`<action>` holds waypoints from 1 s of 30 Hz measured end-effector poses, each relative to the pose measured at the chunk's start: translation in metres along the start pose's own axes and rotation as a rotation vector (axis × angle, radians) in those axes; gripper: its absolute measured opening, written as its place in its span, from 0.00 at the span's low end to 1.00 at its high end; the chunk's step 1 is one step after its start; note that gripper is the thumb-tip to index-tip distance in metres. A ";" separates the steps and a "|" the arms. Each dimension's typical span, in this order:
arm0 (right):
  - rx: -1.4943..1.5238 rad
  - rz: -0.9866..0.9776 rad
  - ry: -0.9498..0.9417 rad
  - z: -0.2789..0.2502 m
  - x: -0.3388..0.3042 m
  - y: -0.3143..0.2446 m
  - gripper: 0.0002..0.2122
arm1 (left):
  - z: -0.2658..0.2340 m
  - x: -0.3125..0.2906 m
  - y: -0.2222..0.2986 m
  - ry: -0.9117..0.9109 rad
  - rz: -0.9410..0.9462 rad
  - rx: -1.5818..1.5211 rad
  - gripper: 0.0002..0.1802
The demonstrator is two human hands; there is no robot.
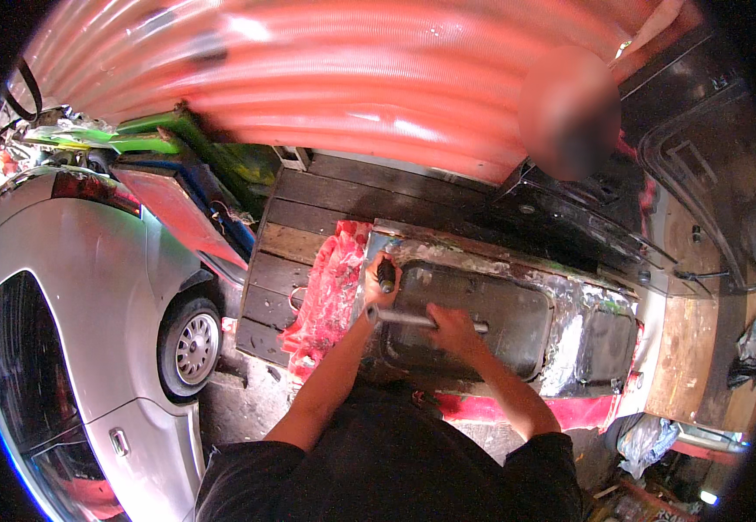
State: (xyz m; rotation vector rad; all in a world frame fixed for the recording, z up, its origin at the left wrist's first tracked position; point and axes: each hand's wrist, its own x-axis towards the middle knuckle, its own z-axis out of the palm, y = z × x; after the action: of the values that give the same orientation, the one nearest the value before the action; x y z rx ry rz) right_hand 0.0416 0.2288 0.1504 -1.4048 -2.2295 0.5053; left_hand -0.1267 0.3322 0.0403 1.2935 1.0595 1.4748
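Observation:
A worn metal vehicle panel [560, 348] with dark recessed areas lies in front of me. At its left end my left hand [373, 285] is closed round a tool with a black ribbed handle [386, 273]; its working end is hidden, so I cannot tell which tool it is. My right hand [452, 331] grips a hammer [408, 319] by its grey shaft, over the larger recess. The hammer head points left, just below my left hand. I cannot tell whether it touches the black-handled tool.
Red cloth [330, 300] lies under the panel's left end, on dark wooden planks [343, 187]. A silver car [104, 261] stands at left, with painted panels [178, 204] leaning behind it. Red corrugated sheeting [352, 78] closes the far side. Black panels [691, 157] stand at far right.

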 end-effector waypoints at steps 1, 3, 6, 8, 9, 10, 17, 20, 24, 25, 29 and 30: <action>-0.036 0.134 -0.057 -0.001 0.004 0.002 0.18 | 0.000 0.001 -0.010 0.051 -0.156 -0.240 0.07; -0.107 0.405 -0.161 -0.005 0.016 0.003 0.19 | 0.002 0.012 -0.014 0.103 -0.386 -0.562 0.06; -0.072 0.304 -0.096 -0.024 0.012 -0.003 0.19 | -0.009 0.019 -0.011 0.020 -0.566 -0.757 0.07; -0.072 0.119 -0.123 -0.029 0.009 0.001 0.18 | -0.008 0.014 -0.011 -0.040 -0.464 -0.616 0.06; -0.069 0.022 -0.135 -0.030 0.010 0.000 0.18 | -0.006 0.010 -0.014 0.023 -0.359 -0.425 0.06; -0.057 -0.001 -0.122 -0.026 0.008 -0.001 0.18 | -0.007 0.008 -0.017 0.043 -0.359 -0.485 0.04; 0.048 0.198 -0.140 -0.007 -0.006 -0.021 0.16 | -0.008 -0.003 0.006 -0.094 -0.328 -0.290 0.12; 0.084 0.238 -0.147 -0.006 -0.007 -0.023 0.16 | -0.011 -0.003 0.005 -0.105 -0.271 -0.169 0.11; 0.091 0.247 -0.156 -0.007 -0.006 -0.026 0.17 | -0.017 -0.005 -0.015 -0.129 -0.236 -0.137 0.10; 0.085 0.243 -0.148 -0.006 -0.006 -0.025 0.17 | -0.015 -0.007 -0.015 -0.139 -0.144 -0.061 0.10; 0.080 0.241 -0.153 -0.007 -0.003 -0.024 0.17 | -0.015 -0.009 -0.024 -0.085 -0.208 -0.071 0.10; 0.082 0.249 -0.164 -0.008 -0.002 -0.025 0.17 | -0.017 -0.007 -0.026 -0.092 -0.320 -0.133 0.10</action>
State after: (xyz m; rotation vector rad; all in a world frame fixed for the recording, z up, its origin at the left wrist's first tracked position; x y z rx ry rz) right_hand 0.0282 0.2171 0.1697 -1.6599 -2.1394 0.8125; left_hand -0.1412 0.3310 0.0120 1.0344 1.0355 1.2112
